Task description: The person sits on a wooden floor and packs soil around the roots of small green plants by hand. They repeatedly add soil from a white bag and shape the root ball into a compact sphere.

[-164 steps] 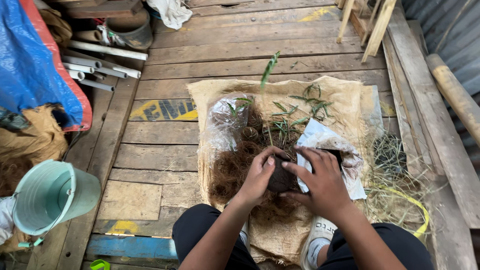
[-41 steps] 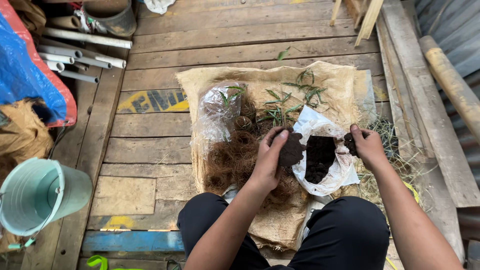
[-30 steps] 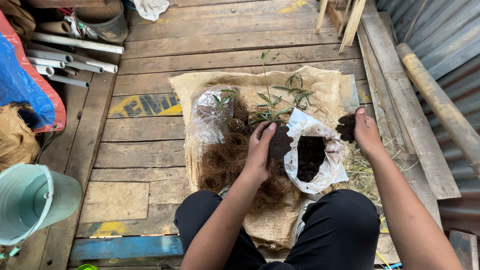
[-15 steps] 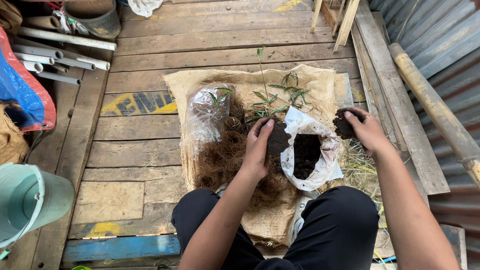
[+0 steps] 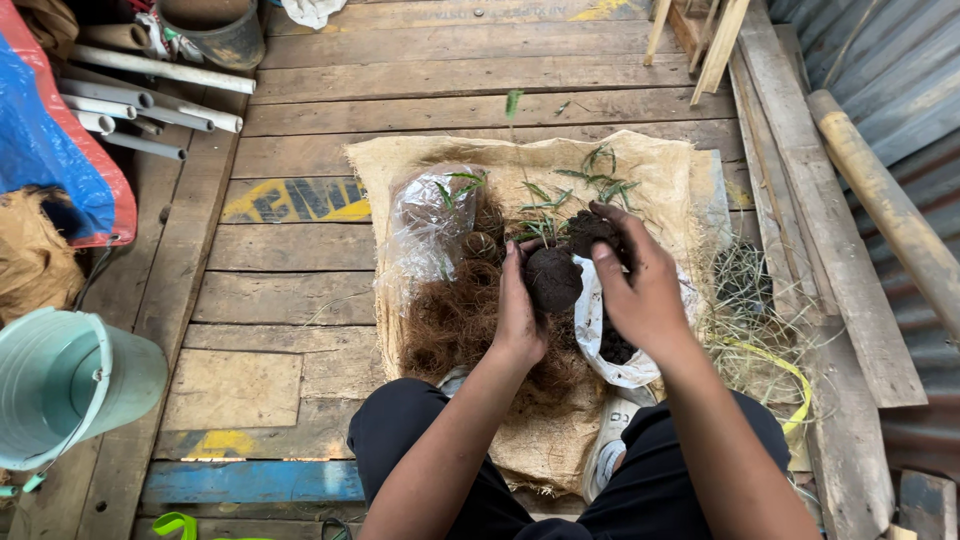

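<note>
Cupping a dark soil ball from its left side, the left hand has its fingers curled around the lump and its thumb up at the top edge, so the ball sits clamped in the hand above the coconut fibre pile. A thin green seedling rises from the top of that ball, its stem running up past the other sprigs to a leaf over the floorboards. Just to the right, the right hand is closed around a handful of loose soil, fingers bent over the clump and the thumb pressing toward the ball; the handful sits close to the ball's upper right, touching or nearly so, though I cannot tell which.

Below the right hand lies a white plastic bag of soil, mostly hidden by the palm, with dark soil showing at its mouth. Brown fibre spreads across a burlap sack laid flat on the wooden plank floor. A crumpled clear plastic bag rests at the fibre's upper left, and a cluster of small green cuttings lies on the burlap beyond the hands. Dry grass and a yellow strap sit right of the sack. Well apart at the left edge stands a pale green bucket, tipped on its side, beneath a blue tarp, with white pipes near the top left.
</note>
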